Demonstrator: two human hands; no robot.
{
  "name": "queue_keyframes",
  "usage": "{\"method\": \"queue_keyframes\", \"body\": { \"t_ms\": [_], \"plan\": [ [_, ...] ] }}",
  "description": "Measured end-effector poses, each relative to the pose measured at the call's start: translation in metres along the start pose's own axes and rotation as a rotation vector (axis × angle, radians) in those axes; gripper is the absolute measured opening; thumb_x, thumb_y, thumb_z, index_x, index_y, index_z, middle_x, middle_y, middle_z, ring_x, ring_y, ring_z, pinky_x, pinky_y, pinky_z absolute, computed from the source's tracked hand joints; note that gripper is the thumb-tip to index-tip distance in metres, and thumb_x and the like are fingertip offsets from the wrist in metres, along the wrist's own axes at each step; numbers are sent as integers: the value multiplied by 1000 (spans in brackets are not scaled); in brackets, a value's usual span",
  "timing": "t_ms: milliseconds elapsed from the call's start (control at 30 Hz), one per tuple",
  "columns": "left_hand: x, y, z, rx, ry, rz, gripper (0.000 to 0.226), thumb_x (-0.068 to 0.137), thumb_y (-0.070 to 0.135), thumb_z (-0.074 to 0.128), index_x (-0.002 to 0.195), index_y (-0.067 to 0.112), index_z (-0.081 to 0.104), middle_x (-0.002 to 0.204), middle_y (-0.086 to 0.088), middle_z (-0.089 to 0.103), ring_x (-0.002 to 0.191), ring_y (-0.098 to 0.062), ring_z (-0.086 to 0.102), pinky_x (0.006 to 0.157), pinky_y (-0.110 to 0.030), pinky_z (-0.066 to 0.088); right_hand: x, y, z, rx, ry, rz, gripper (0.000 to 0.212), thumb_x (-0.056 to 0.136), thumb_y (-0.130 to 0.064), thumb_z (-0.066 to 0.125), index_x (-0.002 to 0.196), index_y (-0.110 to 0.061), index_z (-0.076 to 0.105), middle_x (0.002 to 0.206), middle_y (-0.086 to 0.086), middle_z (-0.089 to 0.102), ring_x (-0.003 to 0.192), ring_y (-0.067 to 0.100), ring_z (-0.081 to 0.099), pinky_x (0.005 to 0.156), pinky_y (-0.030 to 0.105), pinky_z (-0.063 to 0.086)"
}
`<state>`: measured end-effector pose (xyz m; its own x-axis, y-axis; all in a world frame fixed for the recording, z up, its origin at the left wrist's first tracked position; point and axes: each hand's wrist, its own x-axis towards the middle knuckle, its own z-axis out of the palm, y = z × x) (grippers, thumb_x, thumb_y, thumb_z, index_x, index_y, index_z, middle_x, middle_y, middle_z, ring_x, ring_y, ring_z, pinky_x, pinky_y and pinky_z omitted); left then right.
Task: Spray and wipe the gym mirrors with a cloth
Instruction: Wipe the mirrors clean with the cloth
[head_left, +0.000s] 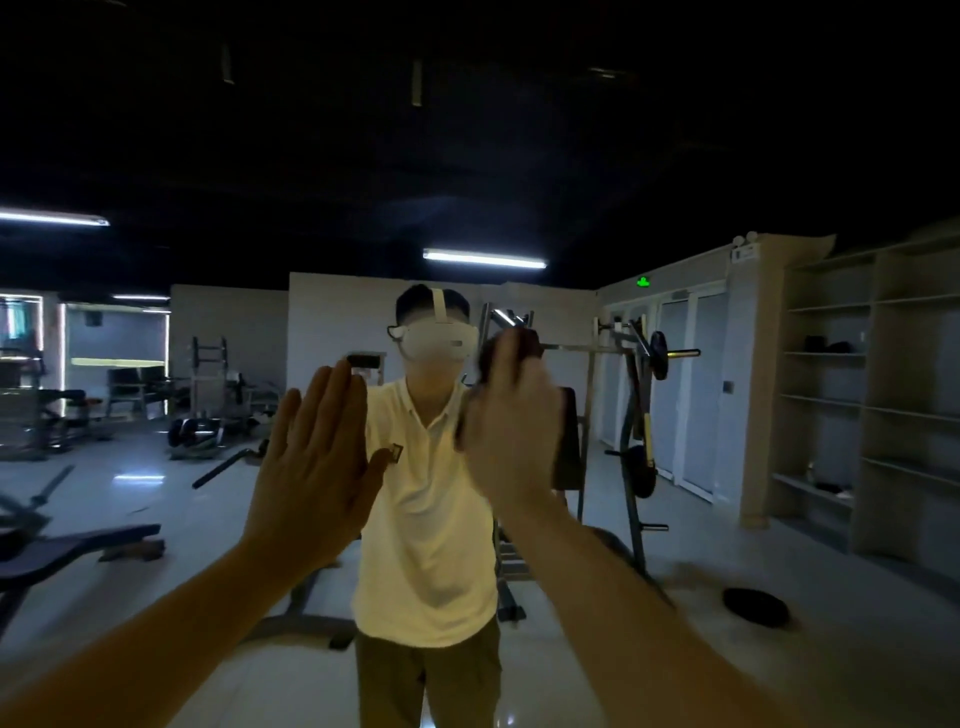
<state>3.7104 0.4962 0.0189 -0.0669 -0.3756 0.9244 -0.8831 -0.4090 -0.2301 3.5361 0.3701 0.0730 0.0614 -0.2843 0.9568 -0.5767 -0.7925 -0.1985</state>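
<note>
I face a large wall mirror (156, 493) that fills the view and reflects a dim gym and a person in a pale shirt. My left hand (317, 457) is flat on the glass, fingers straight and together, pointing up. My right hand (511, 426) is raised beside it and presses a dark cloth (488, 358) against the mirror. The cloth peeks out above and to the left of the fingers. The right hand is blurred. No spray bottle is in view.
The mirror reflects weight benches at the left, a plate-loaded machine (639, 415) behind the person, a weight plate (756, 605) on the floor and shelving (852, 395) at the right. Ceiling strip lights are on.
</note>
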Motion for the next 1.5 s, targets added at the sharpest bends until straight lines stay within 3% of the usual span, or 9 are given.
{"method": "queue_keyframes", "body": {
  "t_ms": [233, 333, 467, 600, 867, 1033, 1167, 1300, 1500],
  "plan": [
    [-8, -3, 5, 31, -64, -17, 80, 107, 53, 31, 165, 1, 14, 174, -20, 3, 162, -35, 4, 127, -62, 18, -34, 3, 21, -77, -52, -595, 65, 93, -28, 66, 149, -10, 37, 109, 12, 60, 97, 29, 60, 90, 44, 49],
    [-12, 0, 6, 11, -39, -36, 81, 107, 56, 28, 164, 0, 17, 174, -20, 6, 162, -36, 5, 128, -62, 16, -19, 69, -4, -134, -44, -449, 68, 89, -26, 67, 149, -9, 39, 107, 17, 62, 95, 33, 63, 86, 49, 52],
    [-22, 13, 14, 6, -26, -61, 89, 103, 62, 31, 165, 0, 13, 174, -21, 2, 162, -38, 3, 128, -62, 11, -1, 151, -38, -188, 32, 48, 60, 96, -26, 50, 151, -13, 32, 113, 23, 58, 95, 39, 62, 89, 54, 51],
    [-23, 17, 21, 12, -6, -68, 94, 102, 65, 32, 165, 0, 10, 174, -22, 0, 161, -41, 2, 128, -64, 11, 5, 134, -27, -125, 91, 269, 64, 99, -26, 48, 159, -14, 28, 131, 27, 50, 107, 42, 56, 97, 53, 47],
    [-23, 11, 32, -10, 97, -25, 89, 105, 62, 28, 162, -5, 19, 172, -27, 9, 159, -44, 10, 128, -64, 10, -75, -23, 41, 58, -50, -190, 58, 97, -30, 56, 151, -23, 35, 122, 15, 56, 111, 32, 56, 94, 51, 50],
    [-25, 5, 35, -14, 139, 20, 79, 105, 49, 36, 160, -6, 26, 170, -29, 16, 158, -47, 15, 127, -65, 13, -108, 39, 44, -79, -140, -503, 63, 95, -28, 61, 153, -22, 37, 125, 16, 52, 116, 37, 54, 96, 59, 47],
    [-26, 5, 37, 5, 148, 11, 80, 104, 50, 37, 160, -5, 26, 170, -28, 16, 158, -45, 15, 128, -63, 12, -94, 126, -8, -159, -58, -212, 76, 80, -22, 77, 146, -17, 41, 120, 25, 59, 105, 40, 57, 86, 57, 55],
    [-26, 6, 37, 15, 131, 3, 80, 104, 50, 37, 161, -5, 25, 170, -28, 14, 158, -46, 14, 127, -65, 14, -73, 152, -22, -99, 53, 319, 62, 94, -20, 52, 151, -22, 28, 117, 24, 52, 98, 41, 56, 87, 61, 52],
    [-26, 7, 34, 25, 72, -10, 81, 105, 50, 35, 163, -4, 20, 171, -28, 9, 159, -45, 8, 128, -63, 9, -94, 70, 8, 66, 67, 356, 64, 99, -29, 41, 157, -11, 23, 133, 24, 47, 111, 34, 53, 92, 49, 52]
  ]
}}
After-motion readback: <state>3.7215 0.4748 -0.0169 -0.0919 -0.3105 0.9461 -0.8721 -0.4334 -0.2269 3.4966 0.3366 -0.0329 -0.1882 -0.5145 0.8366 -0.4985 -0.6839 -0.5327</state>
